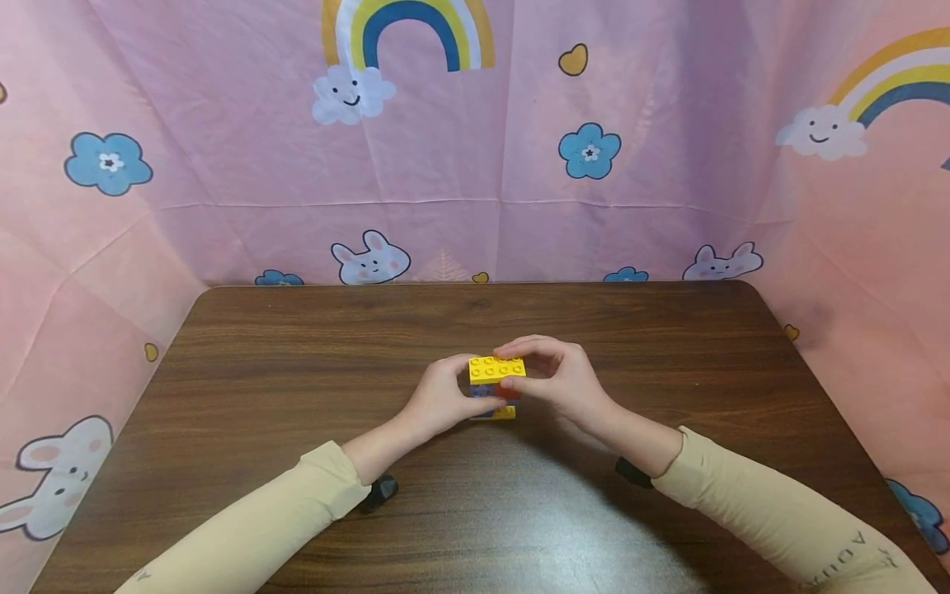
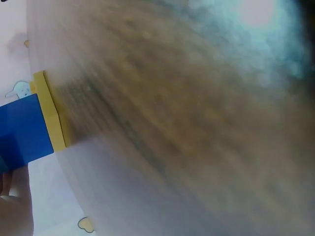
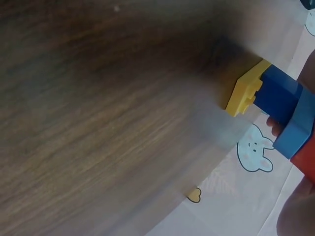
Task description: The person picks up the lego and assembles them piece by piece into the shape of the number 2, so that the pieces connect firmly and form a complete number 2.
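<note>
A small stack of toy building bricks stands at the middle of the table, between both hands. On top is a yellow studded brick [image 1: 497, 370]; beneath it are a dark blue brick [image 3: 279, 94], a lighter blue brick [image 3: 298, 127] and a red brick [image 3: 307, 158]. At the bottom lies another yellow brick [image 2: 51, 115], its studs partly exposed. My left hand [image 1: 440, 398] grips the stack's left side, thumb across the blue front. From the right, my right hand [image 1: 567, 384] holds the upper part, fingers on the top yellow brick and thumb by the red one. Fingers hide some of the middle.
The brown wooden table [image 1: 312, 330] extends around the bricks. Behind and beside it hangs a pink patterned cloth [image 1: 445, 165]. Dark objects show beneath the left wrist [image 1: 380, 492] and the right wrist [image 1: 633, 472].
</note>
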`<action>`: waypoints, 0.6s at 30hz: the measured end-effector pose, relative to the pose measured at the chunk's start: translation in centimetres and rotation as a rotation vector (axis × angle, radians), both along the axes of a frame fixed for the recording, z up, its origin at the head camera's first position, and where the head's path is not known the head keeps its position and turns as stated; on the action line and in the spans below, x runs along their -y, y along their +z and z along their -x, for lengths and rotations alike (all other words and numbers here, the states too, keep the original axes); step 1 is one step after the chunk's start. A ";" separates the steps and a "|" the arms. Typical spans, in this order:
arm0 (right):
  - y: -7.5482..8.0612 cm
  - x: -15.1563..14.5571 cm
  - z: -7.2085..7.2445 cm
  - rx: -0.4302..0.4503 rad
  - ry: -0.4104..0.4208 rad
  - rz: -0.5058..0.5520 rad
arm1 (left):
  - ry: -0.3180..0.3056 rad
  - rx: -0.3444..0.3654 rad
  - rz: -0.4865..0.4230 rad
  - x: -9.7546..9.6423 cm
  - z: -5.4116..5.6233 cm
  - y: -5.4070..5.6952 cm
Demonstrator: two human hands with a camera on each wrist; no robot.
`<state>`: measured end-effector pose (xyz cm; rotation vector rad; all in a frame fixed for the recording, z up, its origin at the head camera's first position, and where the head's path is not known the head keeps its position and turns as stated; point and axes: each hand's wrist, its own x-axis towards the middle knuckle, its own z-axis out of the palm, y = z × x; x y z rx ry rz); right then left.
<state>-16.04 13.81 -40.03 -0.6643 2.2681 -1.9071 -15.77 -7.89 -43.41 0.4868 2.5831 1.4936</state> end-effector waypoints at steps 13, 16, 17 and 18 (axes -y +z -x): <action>-0.6 -0.5 -0.3 -0.105 0.018 -0.022 | -0.011 -0.018 -0.012 -0.2 -0.1 0.2; -0.7 -0.7 -0.3 -0.119 0.025 -0.022 | -0.016 -0.010 -0.012 -0.2 -0.1 0.2; -0.7 -0.7 -0.3 -0.124 0.023 -0.028 | -0.015 -0.011 -0.009 -0.2 -0.1 0.2; -0.7 -0.8 -0.3 -0.129 0.019 -0.034 | -0.013 -0.011 -0.008 -0.2 -0.1 0.2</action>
